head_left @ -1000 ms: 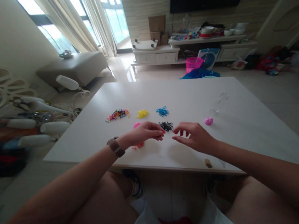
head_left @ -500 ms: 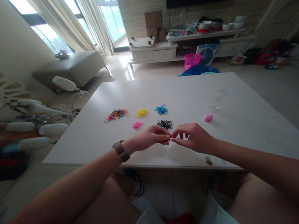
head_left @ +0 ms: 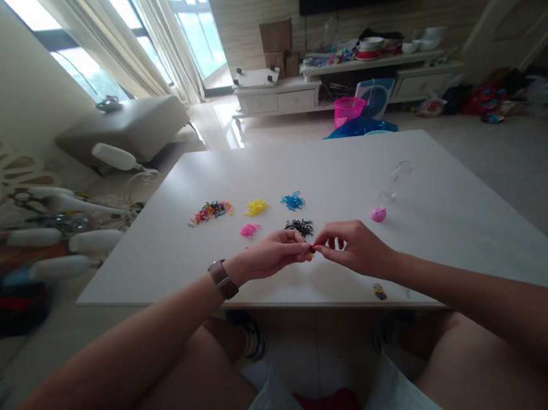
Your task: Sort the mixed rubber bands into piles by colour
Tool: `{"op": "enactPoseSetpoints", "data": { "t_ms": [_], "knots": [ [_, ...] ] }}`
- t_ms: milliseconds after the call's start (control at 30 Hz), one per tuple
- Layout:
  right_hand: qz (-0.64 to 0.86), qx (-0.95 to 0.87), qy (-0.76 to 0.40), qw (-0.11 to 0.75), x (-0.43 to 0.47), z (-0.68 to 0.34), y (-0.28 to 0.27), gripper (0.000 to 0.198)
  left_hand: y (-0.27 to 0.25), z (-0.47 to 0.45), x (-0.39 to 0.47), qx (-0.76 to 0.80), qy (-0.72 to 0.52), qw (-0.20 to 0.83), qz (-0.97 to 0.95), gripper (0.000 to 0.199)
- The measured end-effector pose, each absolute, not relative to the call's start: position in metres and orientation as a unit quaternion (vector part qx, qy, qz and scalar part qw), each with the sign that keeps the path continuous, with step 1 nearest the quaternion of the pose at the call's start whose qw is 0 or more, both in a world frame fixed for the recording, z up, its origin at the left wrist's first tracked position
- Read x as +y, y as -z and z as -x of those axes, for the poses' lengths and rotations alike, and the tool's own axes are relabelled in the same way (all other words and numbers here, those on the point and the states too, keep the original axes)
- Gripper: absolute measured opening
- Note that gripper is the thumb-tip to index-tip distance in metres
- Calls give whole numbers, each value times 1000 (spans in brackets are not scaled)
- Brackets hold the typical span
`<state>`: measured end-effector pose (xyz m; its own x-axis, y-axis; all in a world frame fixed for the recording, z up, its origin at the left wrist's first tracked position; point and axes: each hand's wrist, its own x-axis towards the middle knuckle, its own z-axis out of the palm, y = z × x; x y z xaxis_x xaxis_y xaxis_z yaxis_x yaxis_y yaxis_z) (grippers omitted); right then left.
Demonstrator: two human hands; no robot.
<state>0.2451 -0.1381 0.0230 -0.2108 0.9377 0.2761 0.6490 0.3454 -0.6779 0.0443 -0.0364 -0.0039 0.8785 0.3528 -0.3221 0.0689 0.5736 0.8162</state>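
Observation:
Over the near part of the white table (head_left: 343,171), my two hands meet fingertip to fingertip. My left hand (head_left: 276,254), with a brown-strapped watch on its wrist, pinches small rubber bands; black and yellow bits show at its fingertips. A red rubber band (head_left: 314,247) is pinched by my right hand (head_left: 359,247) and reaches across to the left fingers. Just beyond the hands lies a black pile of rubber bands (head_left: 298,227). Behind and left of it are blue (head_left: 292,201), yellow (head_left: 256,207), pink (head_left: 250,230) and mixed-colour (head_left: 210,212) piles.
On the table's right side lie a pink lump (head_left: 378,213) and clear plastic pieces (head_left: 402,169). A small yellow cartoon figure (head_left: 380,292) is near the front edge, below my right forearm. White lamp shades (head_left: 115,156) stand left of the table; a pink basket (head_left: 348,112) is beyond it.
The red band now shows between the two sets of fingertips, with black and yellow bits beside it. My hands stay together; the view has shifted slightly.

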Motion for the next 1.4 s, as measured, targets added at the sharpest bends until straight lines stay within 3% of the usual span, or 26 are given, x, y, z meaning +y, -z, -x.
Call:
{"op": "enactPoseSetpoints", "data": {
  "t_ms": [267, 500, 667, 867, 1200, 1400],
  "knots": [
    [537, -740, -207, 349, -139, -244, -24, 8, 3, -45, -37, 223, -64, 859, -457, 26],
    [535, -735, -202, 364, -139, -244, -27, 11, 6, -47, -33, 245, -61, 893, -373, 2],
    [537, -735, -203, 362, -139, -245, -27, 9, 5, -48, -33, 258, -75, 907, -325, 21],
    [537, -735, -203, 360, -140, -245, -27, 9, 2, -49, -40, 270, -115, 882, -369, 30],
    [541, -738, -198, 352, -139, -246, -26, 8, 6, -50, -37, 249, -84, 884, -387, 12],
    [551, -733, -201, 346, -138, -247, -25, 8, 0, -50, -39, 281, -107, 854, -424, 19]
  ]
}}
